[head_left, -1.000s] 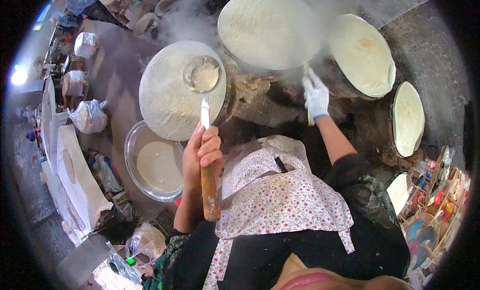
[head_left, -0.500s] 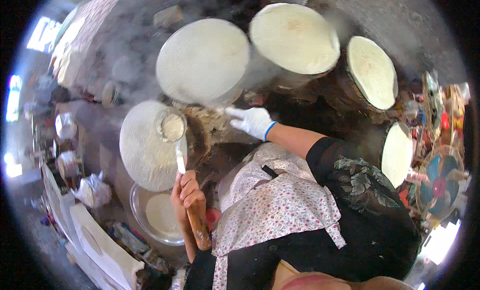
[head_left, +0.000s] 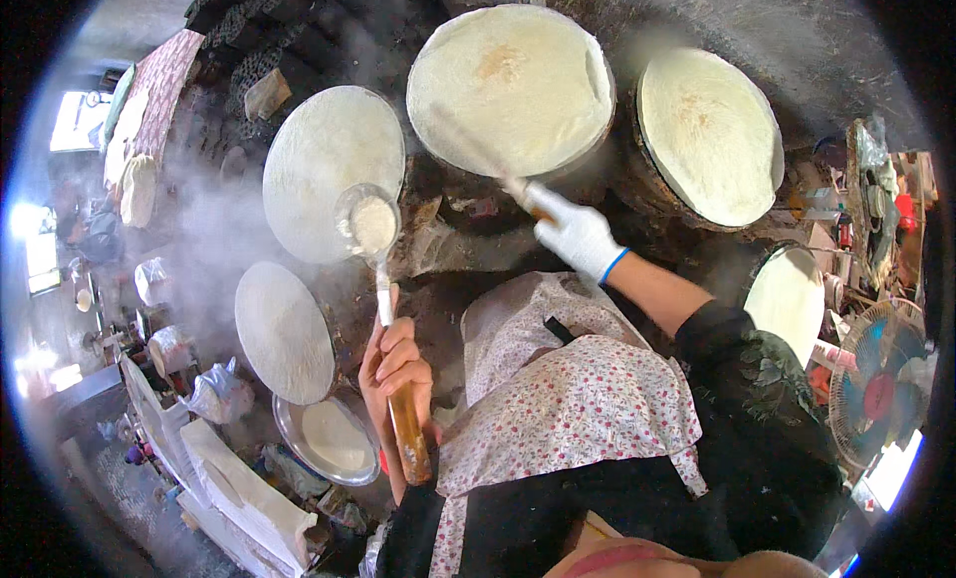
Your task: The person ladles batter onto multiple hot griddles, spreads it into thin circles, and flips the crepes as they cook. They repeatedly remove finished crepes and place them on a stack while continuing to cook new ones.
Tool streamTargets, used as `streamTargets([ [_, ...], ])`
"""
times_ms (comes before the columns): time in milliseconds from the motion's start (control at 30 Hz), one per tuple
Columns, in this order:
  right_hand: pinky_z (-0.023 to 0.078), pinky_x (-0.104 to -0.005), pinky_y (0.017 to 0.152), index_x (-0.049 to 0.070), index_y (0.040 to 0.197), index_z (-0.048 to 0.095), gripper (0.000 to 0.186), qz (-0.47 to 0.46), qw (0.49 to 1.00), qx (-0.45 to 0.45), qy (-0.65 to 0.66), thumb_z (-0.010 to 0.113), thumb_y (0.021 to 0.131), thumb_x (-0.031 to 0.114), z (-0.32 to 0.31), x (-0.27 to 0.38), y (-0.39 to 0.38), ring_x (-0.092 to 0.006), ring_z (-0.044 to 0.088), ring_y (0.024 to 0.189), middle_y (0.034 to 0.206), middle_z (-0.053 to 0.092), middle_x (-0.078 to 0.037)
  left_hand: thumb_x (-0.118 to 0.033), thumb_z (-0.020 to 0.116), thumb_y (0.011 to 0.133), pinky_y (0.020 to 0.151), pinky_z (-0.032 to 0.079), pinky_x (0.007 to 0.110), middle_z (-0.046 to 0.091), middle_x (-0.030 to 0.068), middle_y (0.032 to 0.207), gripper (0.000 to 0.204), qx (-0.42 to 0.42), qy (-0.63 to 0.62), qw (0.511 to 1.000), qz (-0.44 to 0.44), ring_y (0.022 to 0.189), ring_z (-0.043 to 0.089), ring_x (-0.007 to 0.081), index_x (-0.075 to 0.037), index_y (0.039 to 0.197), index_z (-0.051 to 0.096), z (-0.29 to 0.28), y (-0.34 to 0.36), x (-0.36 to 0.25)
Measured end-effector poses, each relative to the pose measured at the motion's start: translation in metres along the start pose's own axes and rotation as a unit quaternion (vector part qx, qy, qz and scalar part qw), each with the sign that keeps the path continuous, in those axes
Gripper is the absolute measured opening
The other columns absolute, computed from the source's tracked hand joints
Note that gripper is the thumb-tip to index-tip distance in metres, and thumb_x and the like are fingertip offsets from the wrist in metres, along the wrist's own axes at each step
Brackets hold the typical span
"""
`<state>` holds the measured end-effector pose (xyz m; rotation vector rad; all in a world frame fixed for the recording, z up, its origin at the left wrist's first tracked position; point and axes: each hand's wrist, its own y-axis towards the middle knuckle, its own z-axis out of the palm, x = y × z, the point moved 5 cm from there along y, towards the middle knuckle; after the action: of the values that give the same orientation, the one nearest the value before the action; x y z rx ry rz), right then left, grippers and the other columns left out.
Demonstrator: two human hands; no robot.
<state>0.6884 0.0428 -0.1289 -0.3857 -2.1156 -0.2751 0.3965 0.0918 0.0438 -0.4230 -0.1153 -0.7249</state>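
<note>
My bare left hand (head_left: 396, 354) is closed round the wooden handle of a metal ladle (head_left: 360, 214) holding pale batter, above the left round griddle with a white cloth-like top (head_left: 314, 150). My right hand (head_left: 578, 234), in a white glove, grips a wooden-handled tool (head_left: 516, 187) whose long blade is blurred over the front edge of the middle griddle's pale round sheet (head_left: 508, 90). Another sheet (head_left: 702, 130) lies on the right griddle and one (head_left: 780, 304) nearer at my right. A paler round top (head_left: 281, 334) is at my lower left.
A steel bowl of batter (head_left: 331, 439) stands at the lower left, beside white stacked material (head_left: 239, 498) and plastic bags (head_left: 214, 389). Steam hangs on the left. A fan (head_left: 876, 384) and cluttered shelves are at the right; hanging cloths (head_left: 149, 120) are at the back left.
The view has turned along the row of griddles. My right hand has shifted toward the middle one with its tool. My left hand still holds the ladle, over a different griddle.
</note>
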Motion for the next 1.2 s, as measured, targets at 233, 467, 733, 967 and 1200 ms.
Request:
streamTargets([
  [233, 0.057, -0.0411, 0.089, 0.011, 0.135, 0.067, 0.044, 0.132, 0.977, -0.17, 0.019, 0.068, 0.097, 0.033, -0.141, -0.089, 0.11, -0.0315, 0.074, 0.1, 0.108, 0.076, -0.018, -0.009, 0.033, 0.115, 0.058, 0.06, 0.027, 0.042, 0.0066, 0.094, 0.054, 0.009, 0.032, 0.998, -0.053, 0.066, 0.058, 0.0125, 0.0, 0.166, 0.018, -0.01, 0.013, 0.038],
  [467, 0.057, -0.0348, 0.074, 0.017, 0.136, 0.071, 0.038, 0.228, 0.958, -0.15, 0.091, 0.061, 0.102, 0.031, -0.189, -0.134, 0.223, -0.0188, 0.071, 0.081, 0.103, 0.079, -0.009, -0.01, 0.03, 0.116, 0.053, 0.054, 0.026, 0.042, 0.0054, 0.093, 0.051, -0.045, 0.091, 0.995, -0.001, 0.063, 0.052, 0.0104, -0.002, 0.166, 0.021, -0.013, 0.018, 0.026],
  [733, 0.056, -0.0544, 0.091, 0.019, 0.156, 0.049, 0.073, 0.198, 0.909, -0.225, -0.289, 0.06, 0.094, 0.055, -0.161, -0.081, 0.237, -0.0422, 0.073, 0.108, 0.12, 0.075, -0.023, -0.012, 0.033, 0.116, 0.047, 0.048, 0.022, 0.04, 0.0028, 0.088, 0.05, -0.093, 0.156, 0.983, 0.018, 0.058, 0.044, 0.006, -0.003, 0.164, 0.025, -0.023, 0.006, -0.001],
  [967, 0.057, -0.0466, 0.08, 0.018, 0.139, 0.065, 0.058, 0.055, 0.898, -0.258, -0.352, 0.068, 0.093, 0.054, -0.125, 0.103, 0.198, -0.0354, 0.074, 0.095, 0.103, 0.077, -0.018, -0.011, 0.036, 0.115, 0.045, 0.048, 0.02, 0.041, 0.0005, 0.087, 0.046, -0.084, 0.232, 0.969, -0.004, 0.057, 0.043, 0.0028, -0.003, 0.159, 0.032, -0.012, -0.02, -0.066],
  [1200, 0.055, -0.0461, 0.081, 0.015, 0.12, 0.076, 0.043, -0.111, 0.918, -0.303, -0.232, 0.07, 0.088, 0.042, -0.147, 0.259, 0.168, -0.0413, 0.073, 0.092, 0.097, 0.076, -0.021, -0.011, 0.039, 0.114, 0.044, 0.047, 0.017, 0.041, 0.0, 0.087, 0.046, -0.105, 0.314, 0.944, -0.012, 0.056, 0.043, 0.002, -0.003, 0.158, 0.032, -0.007, -0.033, -0.111],
])
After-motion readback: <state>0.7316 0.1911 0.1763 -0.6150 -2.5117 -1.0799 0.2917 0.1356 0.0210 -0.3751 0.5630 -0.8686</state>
